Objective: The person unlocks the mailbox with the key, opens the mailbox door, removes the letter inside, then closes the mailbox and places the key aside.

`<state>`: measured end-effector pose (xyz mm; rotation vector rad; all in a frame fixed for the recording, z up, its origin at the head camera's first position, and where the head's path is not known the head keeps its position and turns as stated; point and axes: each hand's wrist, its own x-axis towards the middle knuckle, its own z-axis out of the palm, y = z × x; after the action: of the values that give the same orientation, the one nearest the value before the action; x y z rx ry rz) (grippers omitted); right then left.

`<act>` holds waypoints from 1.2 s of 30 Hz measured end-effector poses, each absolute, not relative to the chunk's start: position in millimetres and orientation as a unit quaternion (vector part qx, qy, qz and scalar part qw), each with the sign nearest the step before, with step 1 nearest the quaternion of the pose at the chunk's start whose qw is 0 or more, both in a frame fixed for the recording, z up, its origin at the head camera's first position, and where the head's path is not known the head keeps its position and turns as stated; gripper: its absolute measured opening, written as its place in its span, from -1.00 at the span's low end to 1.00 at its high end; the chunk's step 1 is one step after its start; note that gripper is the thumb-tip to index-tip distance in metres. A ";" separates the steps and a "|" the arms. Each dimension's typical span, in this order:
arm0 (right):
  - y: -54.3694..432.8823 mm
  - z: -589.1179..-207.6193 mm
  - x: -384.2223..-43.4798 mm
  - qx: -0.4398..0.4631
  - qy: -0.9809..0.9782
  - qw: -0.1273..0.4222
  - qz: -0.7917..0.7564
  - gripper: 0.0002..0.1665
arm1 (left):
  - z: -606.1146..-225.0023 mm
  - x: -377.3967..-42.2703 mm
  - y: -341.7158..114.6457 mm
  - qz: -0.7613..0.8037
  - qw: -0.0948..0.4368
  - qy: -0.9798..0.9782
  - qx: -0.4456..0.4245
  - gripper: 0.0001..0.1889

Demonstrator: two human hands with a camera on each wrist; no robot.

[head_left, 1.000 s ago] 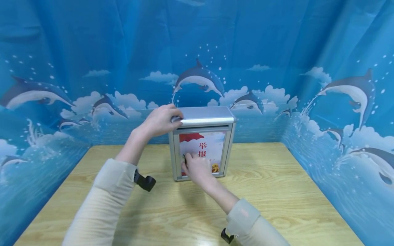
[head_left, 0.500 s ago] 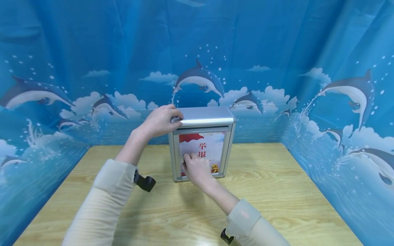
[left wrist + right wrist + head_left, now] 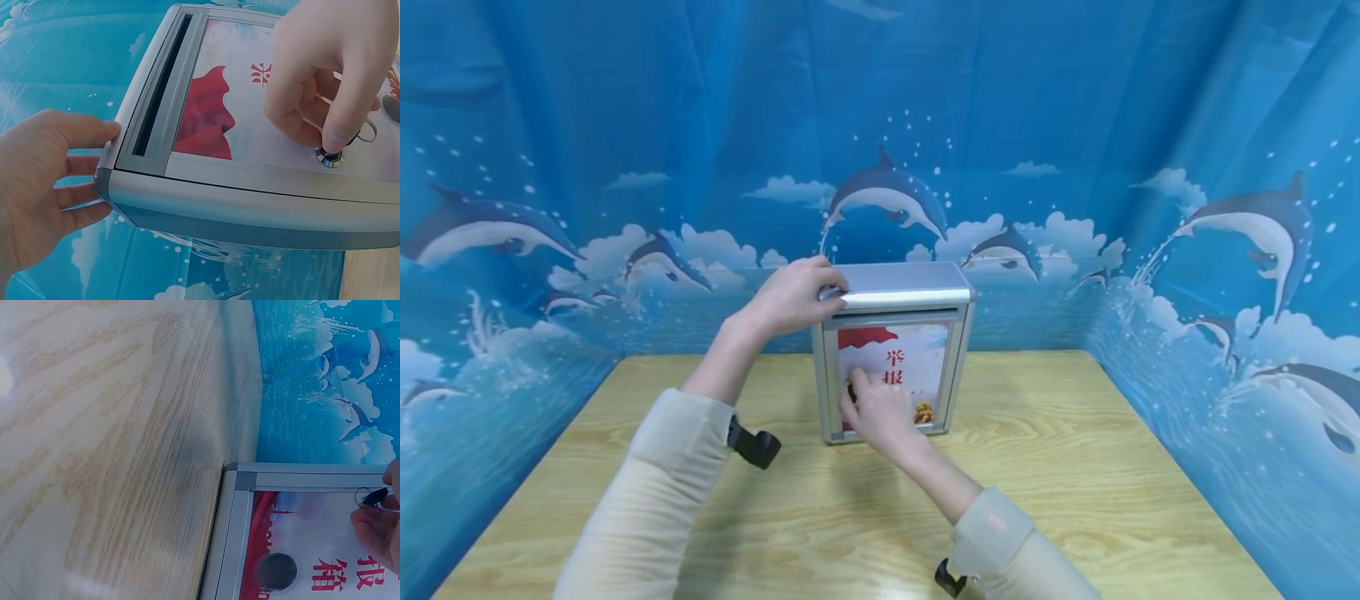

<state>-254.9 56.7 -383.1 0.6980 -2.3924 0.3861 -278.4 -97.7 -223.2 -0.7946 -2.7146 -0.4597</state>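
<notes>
A silver metal box (image 3: 898, 293) with a slot near its top and a red-and-white printed front stands upright on the wooden table. My left hand (image 3: 793, 296) grips its upper left corner; in the left wrist view one finger lies on the top edge while others reach behind. At the left part of the front panel, my right hand (image 3: 883, 412) pinches a key (image 3: 375, 497) with a black head and a thin wire ring (image 3: 369, 130). The chrome round lock (image 3: 329, 157) sits right at those fingertips. The key's blade is hidden.
A dark round disc (image 3: 277, 572) is on the lower front panel. Blue curtains (image 3: 880, 75) printed with dolphins enclose the back and sides of the table (image 3: 1060, 467). Each wrist carries a small black camera, the left one (image 3: 756, 446) sticking out above the table.
The right hand's fingers have turned slightly at the lock; the black key head, covered half a second ago, shows again. The left hand and box have stayed in place.
</notes>
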 end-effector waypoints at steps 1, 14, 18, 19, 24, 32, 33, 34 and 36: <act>56.9 -383.2 -254.6 0.263 -0.904 0.300 0.151 -0.82 | -223.6 -278.5 -97.5 -0.159 0.137 -0.938 -0.275 -0.75; 60.9 -384.8 -252.3 0.284 -0.898 0.284 0.180 -0.88 | -224.1 -278.8 -97.1 -0.135 0.138 -0.941 -0.277 -0.74; 64.0 -383.0 -250.3 0.299 -0.899 0.257 0.190 -0.87 | -223.4 -278.5 -97.0 -0.133 0.140 -0.941 -0.277 -0.75; 65.2 -382.4 -249.7 0.302 -0.900 0.246 0.196 -0.87 | -223.2 -278.2 -97.0 -0.133 0.140 -0.942 -0.276 -0.75; 73.8 -377.4 -244.5 0.319 -0.900 0.180 0.236 -0.84 | -221.6 -277.2 -97.2 -0.134 0.143 -0.943 -0.270 -0.75; 91.4 -372.3 -236.4 0.333 -0.886 0.095 0.308 -0.86 | -221.2 -277.0 -97.4 -0.134 0.151 -0.942 -0.269 -0.77; 93.8 -372.2 -235.8 0.336 -0.883 0.083 0.316 -0.86 | -221.5 -277.1 -97.5 -0.133 0.151 -0.942 -0.269 -0.78; 96.2 -371.7 -234.8 0.339 -0.880 0.071 0.324 -0.85 | -221.8 -277.2 -97.6 -0.133 0.151 -0.942 -0.268 -0.78; 101.1 -371.0 -233.1 0.345 -0.874 0.052 0.339 -0.84 | -222.4 -277.4 -97.6 -0.133 0.152 -0.942 -0.268 -0.78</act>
<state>-233.1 101.1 -371.0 1.0506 -2.6576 1.0314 -277.4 -97.6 -222.4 -0.7680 -2.7045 -0.3823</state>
